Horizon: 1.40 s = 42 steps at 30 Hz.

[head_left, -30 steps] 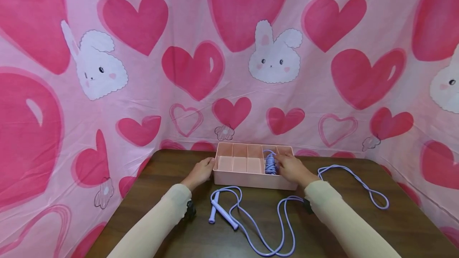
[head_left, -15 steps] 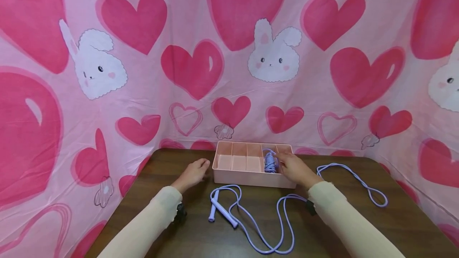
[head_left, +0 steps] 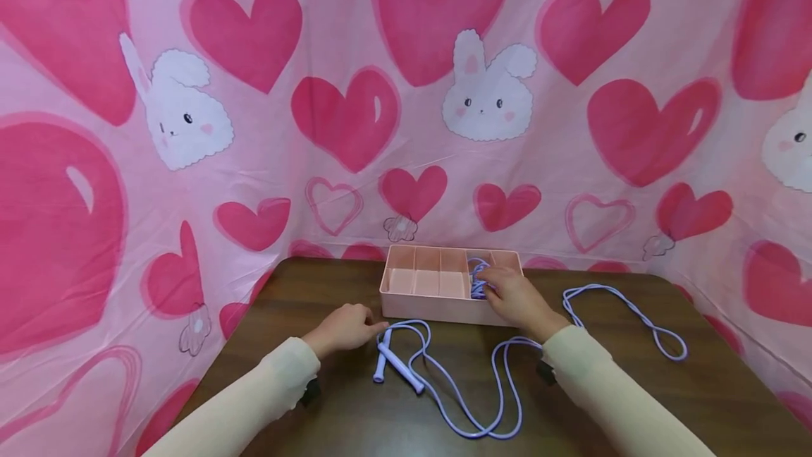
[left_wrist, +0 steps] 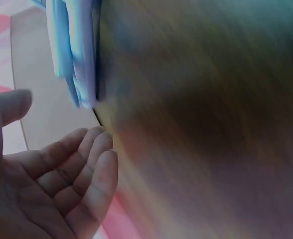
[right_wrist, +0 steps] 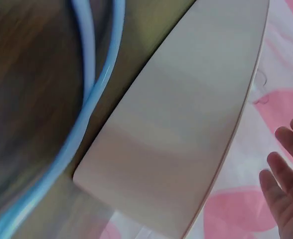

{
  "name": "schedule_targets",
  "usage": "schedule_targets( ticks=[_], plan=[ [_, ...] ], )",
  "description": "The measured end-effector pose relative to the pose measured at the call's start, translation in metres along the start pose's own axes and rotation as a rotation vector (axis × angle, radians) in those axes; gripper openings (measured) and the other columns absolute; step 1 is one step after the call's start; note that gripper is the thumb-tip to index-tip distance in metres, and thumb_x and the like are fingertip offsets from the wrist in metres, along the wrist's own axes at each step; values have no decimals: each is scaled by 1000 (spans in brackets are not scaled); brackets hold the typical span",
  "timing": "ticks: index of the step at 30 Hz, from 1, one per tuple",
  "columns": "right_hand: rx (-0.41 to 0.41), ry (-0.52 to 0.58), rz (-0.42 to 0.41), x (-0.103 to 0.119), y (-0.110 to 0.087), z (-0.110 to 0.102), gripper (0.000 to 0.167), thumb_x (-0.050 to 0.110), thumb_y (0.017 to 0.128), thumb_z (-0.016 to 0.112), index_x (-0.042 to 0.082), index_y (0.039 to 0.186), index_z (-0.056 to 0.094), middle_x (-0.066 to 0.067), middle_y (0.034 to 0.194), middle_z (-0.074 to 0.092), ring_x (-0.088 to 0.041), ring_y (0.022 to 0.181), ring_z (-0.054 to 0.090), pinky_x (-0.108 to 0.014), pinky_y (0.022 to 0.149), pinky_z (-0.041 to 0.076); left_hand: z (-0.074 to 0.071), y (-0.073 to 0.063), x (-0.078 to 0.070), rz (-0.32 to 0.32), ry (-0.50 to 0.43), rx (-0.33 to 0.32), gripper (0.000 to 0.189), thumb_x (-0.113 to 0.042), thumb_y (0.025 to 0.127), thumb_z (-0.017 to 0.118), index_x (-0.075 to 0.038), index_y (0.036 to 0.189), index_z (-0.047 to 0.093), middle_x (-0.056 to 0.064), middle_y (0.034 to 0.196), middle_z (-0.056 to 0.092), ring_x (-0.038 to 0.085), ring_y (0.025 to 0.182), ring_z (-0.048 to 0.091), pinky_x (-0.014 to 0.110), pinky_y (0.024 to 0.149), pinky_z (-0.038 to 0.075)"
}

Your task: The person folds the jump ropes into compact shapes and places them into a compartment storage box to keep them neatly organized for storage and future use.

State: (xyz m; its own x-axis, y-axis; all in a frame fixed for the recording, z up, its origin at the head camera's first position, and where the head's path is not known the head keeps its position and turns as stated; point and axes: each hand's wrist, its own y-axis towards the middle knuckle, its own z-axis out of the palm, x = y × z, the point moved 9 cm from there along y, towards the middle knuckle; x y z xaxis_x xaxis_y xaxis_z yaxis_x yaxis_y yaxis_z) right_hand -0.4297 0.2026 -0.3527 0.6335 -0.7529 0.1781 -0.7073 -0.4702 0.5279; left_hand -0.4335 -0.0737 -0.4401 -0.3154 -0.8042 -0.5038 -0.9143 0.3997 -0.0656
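Observation:
A wound bundle of lavender cord [head_left: 479, 290] sits in a compartment right of the middle of the pink divided box [head_left: 431, 307]. Over that compartment is my right hand [head_left: 519, 300], partly covering the cord. The right wrist view shows this hand [right_wrist: 288, 184] with relaxed fingers above the box rim. On the table before the box lies a lavender jump rope, its two handles [head_left: 401, 370] crossed. My left hand [head_left: 345, 330] hovers just left of the handles, fingertips close to the cord. In the left wrist view, its fingers [left_wrist: 99, 184] are loosely bent and hold nothing.
A loop of matching cord [head_left: 641, 316] lies on the dark wooden table [head_left: 634, 386] right of the right arm. The jump rope's cord [head_left: 453, 400] snakes across the front. Behind the table hangs a pink heart-and-bunny cloth [head_left: 419, 139].
My left hand has let go of the box's left end and come down toward the jump rope handles. The right hand has shifted slightly left over the wound cord.

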Motion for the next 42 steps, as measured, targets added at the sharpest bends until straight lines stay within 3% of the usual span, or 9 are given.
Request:
schedule_targets(
  ticks=[4,9,15,22,28,33,37,42],
  plan=[
    [-69,21,-55,17,0,2,21,1,79,73,5,100,72,-9,95,70,-29,93,64,-46,85,50,8,-2,-1,-10,25,13,39,-52,87,66,-18,69,69,-4,54,53,14,51,47,31,47,38],
    [-70,59,-40,29,-4,12,19,3,81,72,7,99,72,-7,93,70,-27,91,64,-46,82,50,14,-6,3,-75,62,-8,53,-61,79,69,-16,53,56,-2,48,44,14,45,40,31,43,32],
    [-39,85,-13,37,-12,29,17,3,83,72,8,99,72,-4,92,70,-22,89,65,-42,81,52,25,-11,8,-114,133,-3,57,-66,78,66,-17,52,53,-2,49,43,15,48,42,32,45,34],
    [7,123,-36,51,-18,44,14,9,86,72,7,99,73,1,90,70,-15,82,65,-37,76,54,29,-12,11,-123,145,-12,52,-57,81,68,-15,53,56,0,50,50,17,46,48,33,44,39],
    [97,105,5,53,-16,59,7,21,89,71,15,88,70,13,71,59,-4,62,52,-27,59,48,27,-5,7,-123,159,-40,44,-46,82,72,-15,54,57,0,50,51,16,43,49,32,42,40],
    [203,81,31,52,-14,72,22,32,91,68,22,73,61,18,60,46,-5,55,45,-26,54,42,29,-3,1,-136,120,10,39,-40,80,76,-13,57,58,2,52,53,16,41,53,30,41,44],
    [265,71,47,52,-13,79,22,34,90,69,20,74,64,17,60,48,-6,55,46,-28,55,42,33,-3,-3,-140,62,60,34,-32,79,79,-11,60,59,3,53,55,16,40,55,28,41,46],
    [320,86,39,56,-11,85,21,35,90,69,16,81,65,13,64,53,-8,60,50,-30,57,44,33,-2,-9,-91,42,39,30,-25,79,78,-11,61,58,2,54,55,13,39,55,27,39,46]
  ],
)
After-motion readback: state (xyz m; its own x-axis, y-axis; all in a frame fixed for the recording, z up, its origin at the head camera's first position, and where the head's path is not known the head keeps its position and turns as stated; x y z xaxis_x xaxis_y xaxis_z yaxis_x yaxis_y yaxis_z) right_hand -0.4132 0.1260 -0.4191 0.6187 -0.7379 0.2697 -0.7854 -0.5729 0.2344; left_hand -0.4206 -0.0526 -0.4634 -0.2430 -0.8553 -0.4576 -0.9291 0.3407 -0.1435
